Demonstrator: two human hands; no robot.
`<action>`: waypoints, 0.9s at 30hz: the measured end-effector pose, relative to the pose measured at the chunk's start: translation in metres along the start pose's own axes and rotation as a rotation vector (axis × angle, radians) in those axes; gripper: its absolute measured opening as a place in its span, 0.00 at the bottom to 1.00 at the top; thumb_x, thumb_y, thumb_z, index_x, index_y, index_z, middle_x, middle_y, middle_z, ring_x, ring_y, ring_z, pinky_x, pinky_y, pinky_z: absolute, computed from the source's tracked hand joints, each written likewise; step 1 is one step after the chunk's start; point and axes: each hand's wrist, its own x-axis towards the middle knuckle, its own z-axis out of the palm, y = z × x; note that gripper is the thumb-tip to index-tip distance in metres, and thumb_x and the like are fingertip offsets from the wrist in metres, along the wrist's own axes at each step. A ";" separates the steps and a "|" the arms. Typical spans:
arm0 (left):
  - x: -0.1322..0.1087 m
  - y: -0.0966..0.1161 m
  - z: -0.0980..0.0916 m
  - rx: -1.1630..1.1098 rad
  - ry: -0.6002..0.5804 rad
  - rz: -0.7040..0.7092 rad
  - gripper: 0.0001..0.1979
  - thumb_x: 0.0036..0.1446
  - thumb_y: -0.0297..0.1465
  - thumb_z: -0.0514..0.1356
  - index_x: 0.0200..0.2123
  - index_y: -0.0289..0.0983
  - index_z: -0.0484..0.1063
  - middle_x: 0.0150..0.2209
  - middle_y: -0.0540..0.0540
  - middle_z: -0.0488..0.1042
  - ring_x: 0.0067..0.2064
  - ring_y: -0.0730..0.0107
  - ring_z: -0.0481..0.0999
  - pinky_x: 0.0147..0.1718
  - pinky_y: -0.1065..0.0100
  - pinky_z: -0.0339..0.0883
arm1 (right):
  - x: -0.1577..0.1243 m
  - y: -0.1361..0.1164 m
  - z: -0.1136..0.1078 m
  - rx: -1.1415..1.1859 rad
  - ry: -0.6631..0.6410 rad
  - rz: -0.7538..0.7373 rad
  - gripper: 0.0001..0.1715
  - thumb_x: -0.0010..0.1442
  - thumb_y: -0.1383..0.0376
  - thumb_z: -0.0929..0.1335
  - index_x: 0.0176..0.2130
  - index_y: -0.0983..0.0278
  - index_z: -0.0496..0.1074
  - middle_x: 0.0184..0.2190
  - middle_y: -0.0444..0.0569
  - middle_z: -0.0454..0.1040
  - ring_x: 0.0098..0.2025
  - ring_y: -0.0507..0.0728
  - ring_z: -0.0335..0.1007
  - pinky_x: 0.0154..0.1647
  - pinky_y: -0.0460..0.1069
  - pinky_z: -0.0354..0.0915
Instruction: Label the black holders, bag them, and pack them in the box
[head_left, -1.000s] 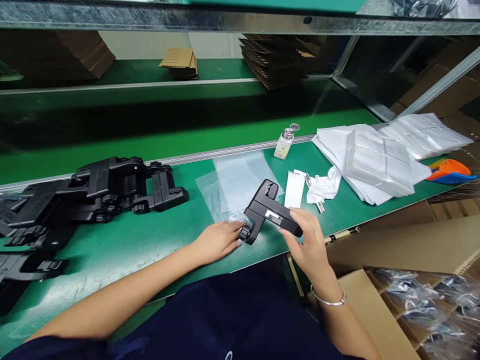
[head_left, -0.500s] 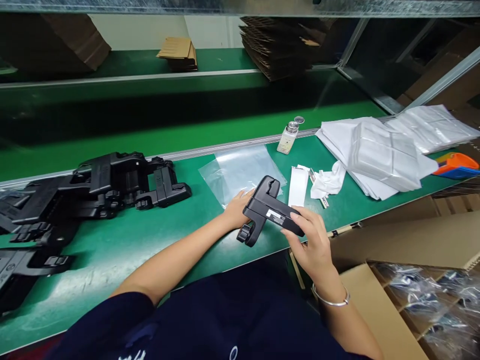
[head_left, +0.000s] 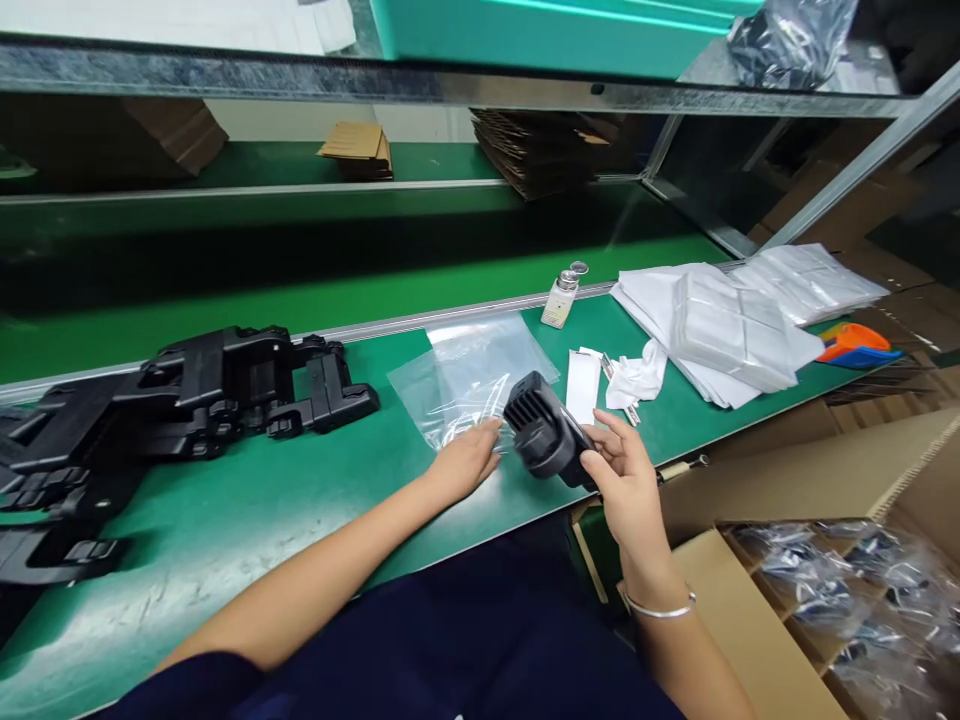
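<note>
My right hand [head_left: 628, 480] grips a black plastic bracket-like part [head_left: 551, 435] between thumb and fingers, tilted above the bench's front edge. Its ribbed end points up and left. My left hand [head_left: 466, 462] is at the near edge of a clear plastic bag [head_left: 487, 355], fingertips closed on the film, which wrinkles and shines there. Off to the left, more black parts [head_left: 202, 385] of the same sort lie in a heap. A white strip of paper [head_left: 583, 385] rests just beyond the held part.
A small bottle with its lid flipped up [head_left: 560, 300] stands by the rail. Stacks of clear bags [head_left: 731, 335], a crumpled white cloth [head_left: 637, 378] and an orange-blue item [head_left: 855, 345] lie rightward. A carton of bagged parts [head_left: 720, 580] sits below right. A metal shelf [head_left: 450, 90] crosses overhead.
My right hand has turned the black part so its ribbed end faces up. My left hand, partly behind the part before, now shows clear of it at the bag's edge. The view has tilted up.
</note>
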 end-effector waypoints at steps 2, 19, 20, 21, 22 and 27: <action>-0.016 -0.001 0.000 0.052 0.010 0.032 0.13 0.64 0.25 0.50 0.47 0.35 0.71 0.53 0.37 0.75 0.55 0.59 0.75 0.52 0.57 0.72 | 0.003 0.003 0.000 0.217 -0.026 0.147 0.29 0.56 0.52 0.72 0.54 0.60 0.69 0.44 0.53 0.79 0.45 0.62 0.77 0.45 0.57 0.73; -0.024 -0.009 -0.048 -0.065 0.054 -0.264 0.08 0.64 0.30 0.50 0.42 0.36 0.67 0.33 0.46 0.73 0.35 0.64 0.75 0.35 0.66 0.68 | 0.008 -0.004 0.012 0.542 -0.109 0.395 0.33 0.54 0.55 0.74 0.57 0.55 0.66 0.46 0.48 0.79 0.51 0.61 0.74 0.49 0.55 0.71; -0.021 -0.008 -0.053 -0.079 0.054 -0.301 0.08 0.64 0.30 0.50 0.41 0.37 0.68 0.33 0.46 0.74 0.35 0.64 0.75 0.35 0.66 0.68 | 0.008 -0.004 0.013 0.535 -0.113 0.400 0.34 0.54 0.55 0.74 0.57 0.55 0.66 0.46 0.48 0.79 0.51 0.61 0.74 0.48 0.55 0.72; -0.018 -0.007 -0.058 -0.082 0.054 -0.328 0.09 0.64 0.31 0.50 0.39 0.37 0.68 0.33 0.46 0.74 0.36 0.63 0.75 0.35 0.66 0.67 | 0.008 -0.003 0.013 0.530 -0.118 0.403 0.34 0.54 0.55 0.74 0.57 0.55 0.66 0.45 0.48 0.79 0.50 0.61 0.75 0.48 0.55 0.72; -0.015 -0.006 -0.063 -0.079 0.054 -0.343 0.10 0.64 0.32 0.50 0.36 0.37 0.69 0.34 0.46 0.74 0.36 0.63 0.75 0.35 0.66 0.66 | 0.007 -0.002 0.014 0.525 -0.126 0.404 0.33 0.54 0.55 0.74 0.57 0.55 0.66 0.45 0.48 0.79 0.50 0.61 0.75 0.47 0.55 0.72; 0.002 -0.001 -0.082 -0.221 0.141 -0.371 0.09 0.62 0.33 0.51 0.35 0.37 0.69 0.31 0.48 0.73 0.35 0.65 0.73 0.35 0.67 0.64 | -0.005 0.010 0.015 0.426 -0.151 0.357 0.31 0.53 0.53 0.74 0.54 0.59 0.68 0.43 0.51 0.79 0.45 0.60 0.76 0.43 0.54 0.72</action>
